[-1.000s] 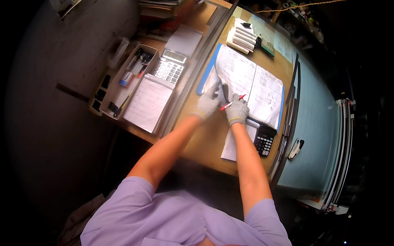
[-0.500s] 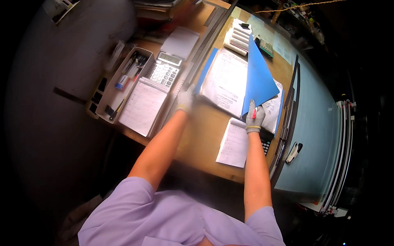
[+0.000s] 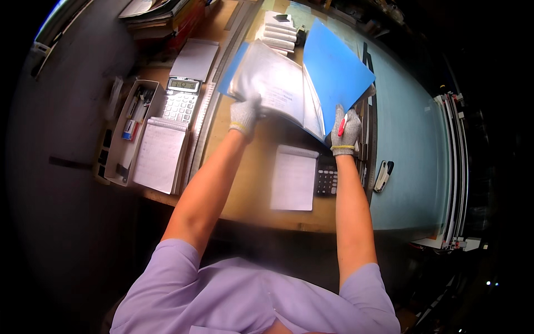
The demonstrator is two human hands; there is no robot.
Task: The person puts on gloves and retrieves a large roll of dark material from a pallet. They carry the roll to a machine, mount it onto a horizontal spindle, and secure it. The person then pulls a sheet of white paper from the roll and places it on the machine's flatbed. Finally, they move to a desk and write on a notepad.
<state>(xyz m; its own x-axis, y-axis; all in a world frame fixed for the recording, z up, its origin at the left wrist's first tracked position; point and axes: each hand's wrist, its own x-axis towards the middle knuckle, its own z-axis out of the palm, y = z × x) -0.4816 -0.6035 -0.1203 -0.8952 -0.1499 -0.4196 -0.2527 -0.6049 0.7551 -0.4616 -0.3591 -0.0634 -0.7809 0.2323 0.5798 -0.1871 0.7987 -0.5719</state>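
Observation:
A blue folder [image 3: 337, 71] is spread open over the tabletop, its near edge raised with shadow beneath. Printed sheets [image 3: 276, 77] fill its left side. My left hand [image 3: 245, 114], in a grey knit glove, grips the near left corner of folder and sheets, its fingertips partly hidden. On the other side my right hand [image 3: 346, 132], gloved alike, is closed around the folder's near right part. A red pen [image 3: 342, 125] is held in that same hand. Just below lie a written notepad [image 3: 293, 177] and a black calculator [image 3: 326, 179].
At left are a silver calculator [image 3: 181, 106], a second notepad [image 3: 160, 155] and a box [image 3: 115, 161] of pens. A stapler [image 3: 384, 176] rests on the glass sheet [image 3: 409, 189] at right. Papers [image 3: 278, 34] are stacked behind the folder.
My left hand has moved from beside the folder onto its near left corner. The folder has been lifted at its near edge, uncovering the black calculator. The view has shifted.

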